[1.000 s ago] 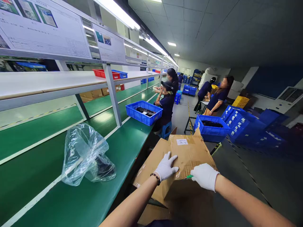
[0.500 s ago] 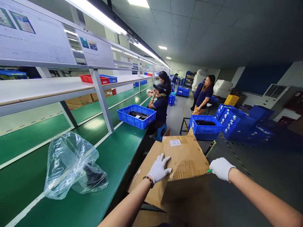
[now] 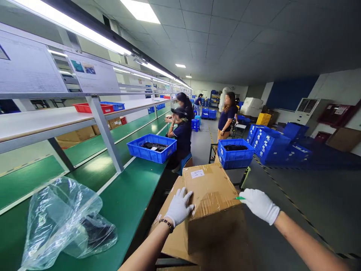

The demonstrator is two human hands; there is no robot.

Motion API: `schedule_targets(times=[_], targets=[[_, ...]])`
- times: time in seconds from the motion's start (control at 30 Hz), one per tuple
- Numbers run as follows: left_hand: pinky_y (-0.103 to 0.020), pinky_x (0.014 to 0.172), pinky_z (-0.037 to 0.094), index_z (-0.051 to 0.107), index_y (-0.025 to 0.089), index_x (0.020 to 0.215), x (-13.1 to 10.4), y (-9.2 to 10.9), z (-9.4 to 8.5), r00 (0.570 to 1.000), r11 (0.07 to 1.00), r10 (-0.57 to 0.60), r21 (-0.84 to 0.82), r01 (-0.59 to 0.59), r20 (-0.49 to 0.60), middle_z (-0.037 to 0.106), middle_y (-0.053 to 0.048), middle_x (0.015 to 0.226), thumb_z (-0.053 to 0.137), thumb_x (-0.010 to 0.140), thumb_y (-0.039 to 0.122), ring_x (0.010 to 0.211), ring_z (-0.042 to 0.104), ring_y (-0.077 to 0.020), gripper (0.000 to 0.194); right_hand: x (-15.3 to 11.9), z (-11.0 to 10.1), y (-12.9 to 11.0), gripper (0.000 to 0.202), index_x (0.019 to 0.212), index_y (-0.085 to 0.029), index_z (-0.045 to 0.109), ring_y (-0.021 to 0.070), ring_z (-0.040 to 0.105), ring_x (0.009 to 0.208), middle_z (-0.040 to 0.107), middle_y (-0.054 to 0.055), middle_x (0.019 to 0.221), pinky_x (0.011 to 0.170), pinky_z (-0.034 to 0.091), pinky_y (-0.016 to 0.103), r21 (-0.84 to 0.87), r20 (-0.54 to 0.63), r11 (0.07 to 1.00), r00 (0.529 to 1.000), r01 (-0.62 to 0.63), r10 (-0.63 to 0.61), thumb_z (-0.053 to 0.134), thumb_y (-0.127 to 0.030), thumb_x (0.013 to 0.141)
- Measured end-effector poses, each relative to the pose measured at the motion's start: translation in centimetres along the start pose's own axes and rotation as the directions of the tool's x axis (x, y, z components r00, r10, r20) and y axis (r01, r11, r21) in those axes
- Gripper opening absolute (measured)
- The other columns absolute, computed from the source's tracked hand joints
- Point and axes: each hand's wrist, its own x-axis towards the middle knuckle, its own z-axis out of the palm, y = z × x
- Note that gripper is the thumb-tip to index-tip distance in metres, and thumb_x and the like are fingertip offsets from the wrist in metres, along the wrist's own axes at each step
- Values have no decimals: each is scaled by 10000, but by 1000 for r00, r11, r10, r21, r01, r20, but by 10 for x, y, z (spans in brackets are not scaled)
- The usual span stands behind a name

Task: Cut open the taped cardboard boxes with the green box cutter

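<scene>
A brown cardboard box (image 3: 210, 190) with clear tape and a white label stands beside the green bench. My left hand (image 3: 178, 207), in a white glove, lies flat on the box's top near its left edge, fingers spread. My right hand (image 3: 260, 203), also gloved, is at the box's right top corner and grips a small green tool (image 3: 240, 198) whose tip points at the box's edge. A dark bead bracelet sits on my left wrist.
A crumpled clear plastic bag (image 3: 64, 222) with something dark inside lies on the green bench (image 3: 132, 195) at left. A blue bin (image 3: 151, 147) of black parts sits farther along it; another blue bin (image 3: 235, 153) rests on a stand. Several co-workers are at the line ahead.
My right hand has slid from the middle of the box's near top edge to its right corner with the green tool. The view has swung right; my left hand stays on the box.
</scene>
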Motion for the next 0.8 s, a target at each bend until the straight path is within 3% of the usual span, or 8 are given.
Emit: schedule_targets(times=[0.07,0.13,0.27,0.33,0.43,0.53,0.63,0.8], targets=[[-506,1169,178,503,221,1376,-7,15,-3,999,995,13,104,-7,-52,310,-164,1525,518,815,271,1433,193,-387,563,4,23,-14,279,1034,-176,661,239,611,977,662,102,1034,864,450,348,143,-94,989,994,-35,49,398,-251,982],[-533,1173,147,534,241,1348,-17,33,1,992,986,69,158,-52,-102,342,-135,1515,461,843,234,1428,206,-389,510,12,48,-25,265,1013,-164,664,225,625,938,675,100,1000,833,470,326,197,-104,976,988,-95,117,415,-246,977],[-578,1182,94,494,236,1376,-36,63,34,950,948,304,125,-294,-71,343,-129,1519,435,890,466,1423,217,-387,541,23,83,-37,242,1035,-172,662,211,627,956,675,100,1052,814,489,308,252,-146,957,972,-142,182,441,-249,973],[-588,1182,101,446,223,1410,-42,72,54,934,929,358,100,-355,-9,325,-133,1528,506,856,451,1423,214,-381,602,22,91,-37,246,1033,-180,662,208,626,964,674,92,1063,825,492,311,276,-176,951,965,-141,194,435,-258,979],[-563,1174,170,443,207,1406,-46,81,72,933,929,359,101,-356,-11,378,-123,1495,515,836,294,1395,265,-357,581,15,98,-36,243,1000,-178,663,220,627,960,679,89,1038,837,493,329,299,-213,945,956,-134,203,434,-256,981],[-531,1018,384,589,177,1225,-49,98,70,952,943,303,159,-294,-37,570,-150,1240,473,828,212,1167,486,-342,415,6,105,-38,236,983,-181,654,216,627,944,678,81,1008,820,494,319,321,-252,940,946,-117,204,427,-247,983],[-489,837,470,641,137,1062,-53,121,64,965,921,257,289,-263,59,609,-169,1032,404,841,153,980,564,-328,324,1,113,-41,249,969,-177,648,216,631,914,678,88,984,795,501,317,344,-296,933,930,-108,217,413,-256,989],[-474,803,513,581,88,1192,-50,130,75,972,912,151,354,-208,182,634,-213,1061,365,834,65,970,631,-345,418,-4,124,-42,240,1072,-163,646,218,623,1034,673,105,1102,899,491,318,390,-392,917,886,-83,247,443,-254,983]])
